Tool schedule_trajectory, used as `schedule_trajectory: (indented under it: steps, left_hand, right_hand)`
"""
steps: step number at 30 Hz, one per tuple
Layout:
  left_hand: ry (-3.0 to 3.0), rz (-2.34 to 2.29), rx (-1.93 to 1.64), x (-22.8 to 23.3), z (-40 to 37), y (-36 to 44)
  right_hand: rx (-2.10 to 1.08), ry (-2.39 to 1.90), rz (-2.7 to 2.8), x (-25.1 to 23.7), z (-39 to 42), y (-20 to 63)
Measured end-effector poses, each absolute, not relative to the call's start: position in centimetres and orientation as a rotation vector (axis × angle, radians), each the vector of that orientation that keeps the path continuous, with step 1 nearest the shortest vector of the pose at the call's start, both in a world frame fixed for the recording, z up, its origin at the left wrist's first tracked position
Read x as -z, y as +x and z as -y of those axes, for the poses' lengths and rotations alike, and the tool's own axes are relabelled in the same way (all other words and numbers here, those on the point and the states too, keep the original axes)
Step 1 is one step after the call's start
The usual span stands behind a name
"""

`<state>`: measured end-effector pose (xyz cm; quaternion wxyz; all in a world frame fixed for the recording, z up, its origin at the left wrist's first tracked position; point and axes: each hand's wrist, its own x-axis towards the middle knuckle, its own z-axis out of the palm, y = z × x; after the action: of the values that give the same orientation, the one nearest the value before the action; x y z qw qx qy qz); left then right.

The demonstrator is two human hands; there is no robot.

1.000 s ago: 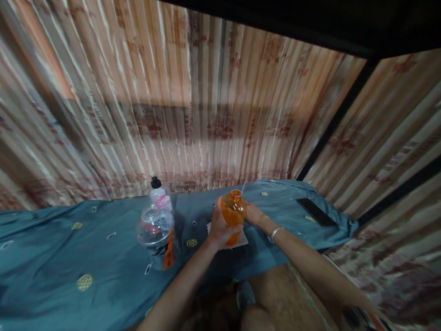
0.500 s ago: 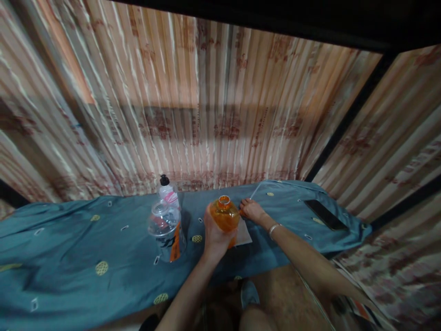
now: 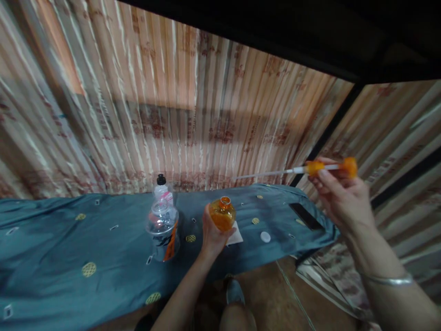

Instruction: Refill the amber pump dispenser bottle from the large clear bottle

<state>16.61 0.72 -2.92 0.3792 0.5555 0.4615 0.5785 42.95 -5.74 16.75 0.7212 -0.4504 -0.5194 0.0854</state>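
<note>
My left hand (image 3: 214, 235) is wrapped round an orange see-through bottle (image 3: 225, 216) with an uncapped mouth, standing at the middle of the cloth. Raised at the right, my right hand (image 3: 344, 197) grips an orange pump head (image 3: 315, 168) by its collar. Its thin, pale dip tube (image 3: 265, 174) points left, clear of the bottle. Part of a white paper (image 3: 236, 236) shows beside the bottle. Left of it stand a clear open-mouthed plastic bottle (image 3: 162, 230) with an orange and black label and, behind that, a bottle with a black cap (image 3: 161, 179).
A blue-green patterned cloth (image 3: 120, 257) covers the long surface. A small white disc (image 3: 265, 236) and a dark phone (image 3: 306, 216) lie on its right side. Pleated curtains (image 3: 165, 105) hang behind, with a dark bar (image 3: 330, 128) at the right.
My right hand has lifted off the cloth with the pump head, moving up and right. The white disc is now exposed. My left hand still holds the orange bottle.
</note>
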Motion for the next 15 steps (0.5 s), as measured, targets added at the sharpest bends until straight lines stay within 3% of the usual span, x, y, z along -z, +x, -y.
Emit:
schedule_trajectory:
  steps: [6,15]
  left_hand:
    - [1.386,-1.162,-1.474,3.0,-0.7,16.9]
    - [1.391,-1.170,-1.462,3.0,-0.7,17.3]
  right_hand:
    - [-0.369,-1.014,0.991,-18.4,9.9,42.1]
    - [-0.388,-1.042,1.094,-19.9,7.5,39.8]
